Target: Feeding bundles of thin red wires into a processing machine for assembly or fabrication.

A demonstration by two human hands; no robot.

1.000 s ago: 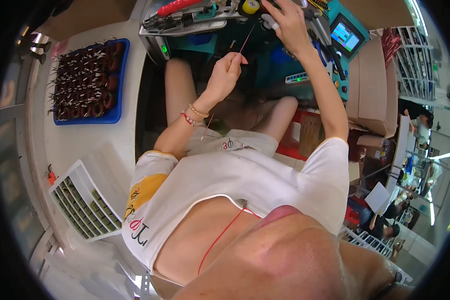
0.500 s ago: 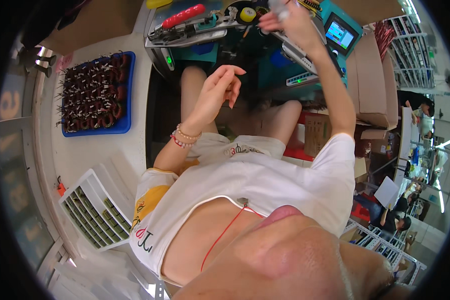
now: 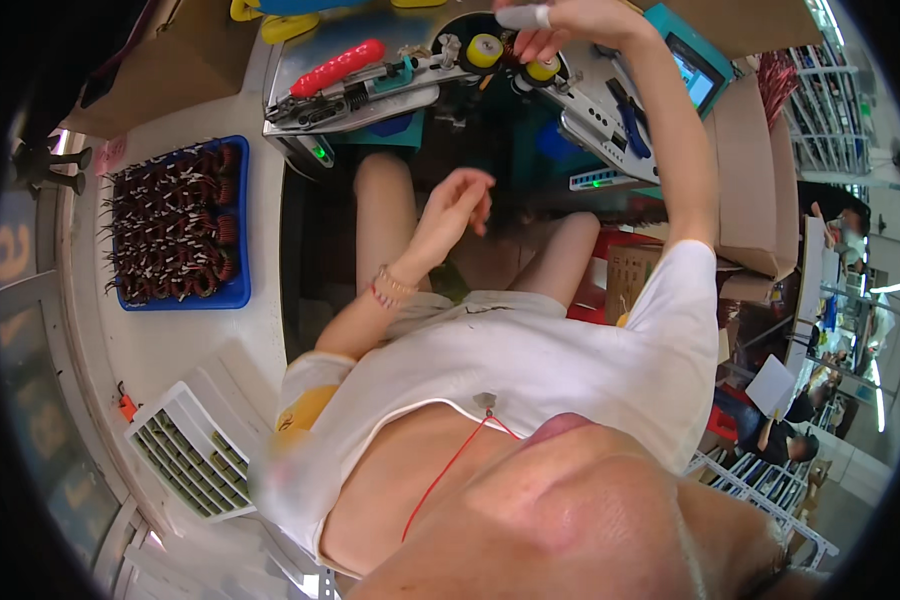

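My right hand [image 3: 555, 25] reaches over the winding machine at the top, its fingers spread and bent beside a yellow roller [image 3: 542, 68]. A white covering [image 3: 522, 17] wraps one of its digits. A second yellow roller [image 3: 485, 50] sits just to the left, and a small dark red piece shows between the two, partly hidden by the fingers. My left hand [image 3: 460, 205] hangs in the air above my lap, fingers loosely bent, with nothing visible in it. The machine's left arm carries a clamp with a red handle [image 3: 338, 68].
On the white table at left lies a blue tray [image 3: 242, 225] of dark red wound coils. Nearer stands a white slotted box [image 3: 235, 395] of green pieces. Blue-handled pliers [image 3: 630, 120] rest on the machine's right arm, by a screen [image 3: 692, 72]. Cardboard boxes [image 3: 745, 175] stand at right.
My right hand has moved a little left and up, toward the rollers. My left hand has lowered slightly and its fingers have curled more. The whole view has shifted a little.
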